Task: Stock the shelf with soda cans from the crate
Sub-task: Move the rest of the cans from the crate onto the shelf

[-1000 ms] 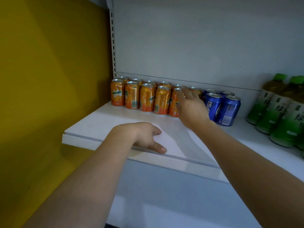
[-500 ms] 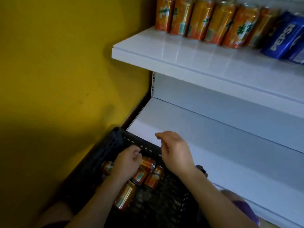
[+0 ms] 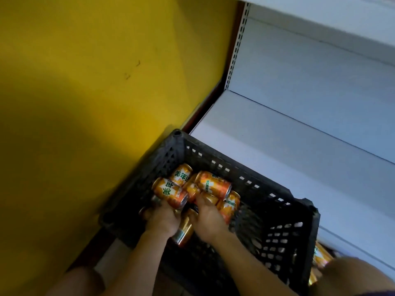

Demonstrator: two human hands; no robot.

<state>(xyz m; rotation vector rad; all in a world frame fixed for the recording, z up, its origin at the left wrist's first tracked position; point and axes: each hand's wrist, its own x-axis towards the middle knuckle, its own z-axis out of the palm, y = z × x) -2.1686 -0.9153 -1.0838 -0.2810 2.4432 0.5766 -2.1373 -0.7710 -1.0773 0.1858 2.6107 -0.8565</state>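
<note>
Now both hands were lowered from above the crate (image 3: 252, 184) into the orange cans (image 3: 213, 183): left hand (image 3: 162, 218) grip closed on one can (image 3: 171, 192), right hand (image 3: 208, 221) grip curled over another, hold unclear; restocking pickup judged begun.

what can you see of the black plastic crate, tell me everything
The black plastic crate is a rectangular, open-topped box whose walls are pierced with rows of small slots and whose floor looks like a grid. It looks dusty and worn at the rim. It sits low, one corner close to the yellow wall, its far side against the white bottom shelf. Orange soda cans lie loose on their sides at its left end; the right end is bare. The left hand and right hand reach in among the cans.
</note>
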